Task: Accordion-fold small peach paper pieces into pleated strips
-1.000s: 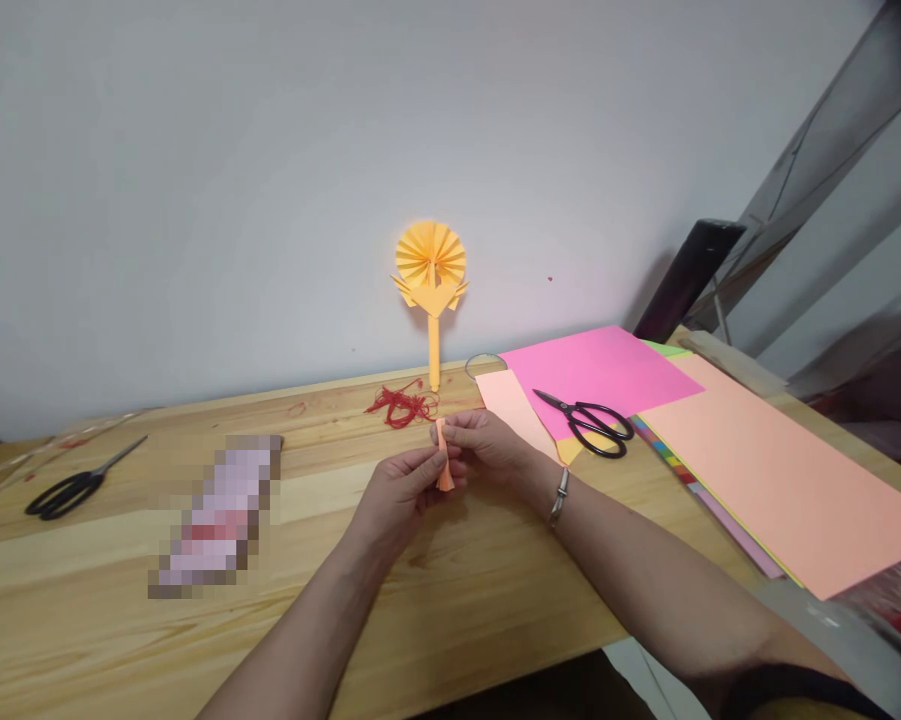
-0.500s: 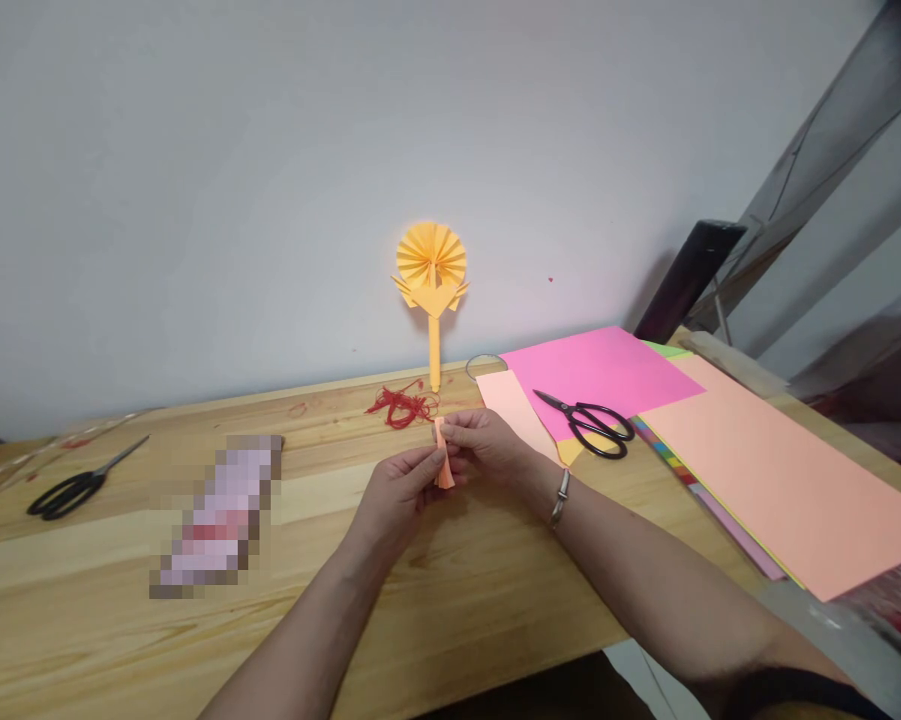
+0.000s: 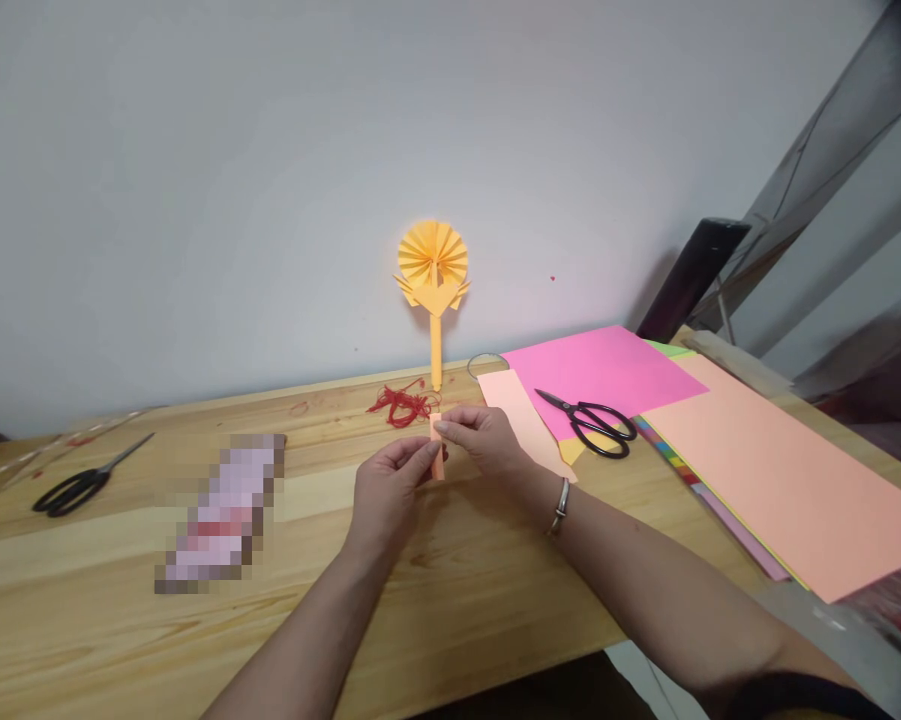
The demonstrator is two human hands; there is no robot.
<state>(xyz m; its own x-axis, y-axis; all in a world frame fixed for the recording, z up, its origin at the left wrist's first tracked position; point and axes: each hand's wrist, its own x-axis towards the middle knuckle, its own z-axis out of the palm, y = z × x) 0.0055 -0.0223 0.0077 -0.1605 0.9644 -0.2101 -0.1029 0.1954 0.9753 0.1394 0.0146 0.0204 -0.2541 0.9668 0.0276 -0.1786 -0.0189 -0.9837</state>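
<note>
A narrow folded strip of peach paper [image 3: 436, 460] stands upright between my two hands, above the table. My left hand [image 3: 396, 480] pinches its lower left part between thumb and fingers. On the upper right side, my right hand [image 3: 480, 438] grips it the same way, with a bracelet on the wrist. Just beyond lies a tangle of red string [image 3: 403, 405]. Behind that, a yellow folded-paper fan figure [image 3: 435, 290] on a rolled stem leans against the wall. My fingers hide part of the strip.
Black-handled scissors [image 3: 598, 425] lie on a pink sheet [image 3: 607, 375] and smaller paper pieces. To the right is a stack topped by a peach sheet [image 3: 787, 470]. More scissors [image 3: 75, 490] and a blurred-out object [image 3: 225, 510] lie on the wooden table [image 3: 307, 640] at left.
The strip's lower folds have closed together and it now looks flatter and straighter. Both hands have shifted slightly, still holding it.
</note>
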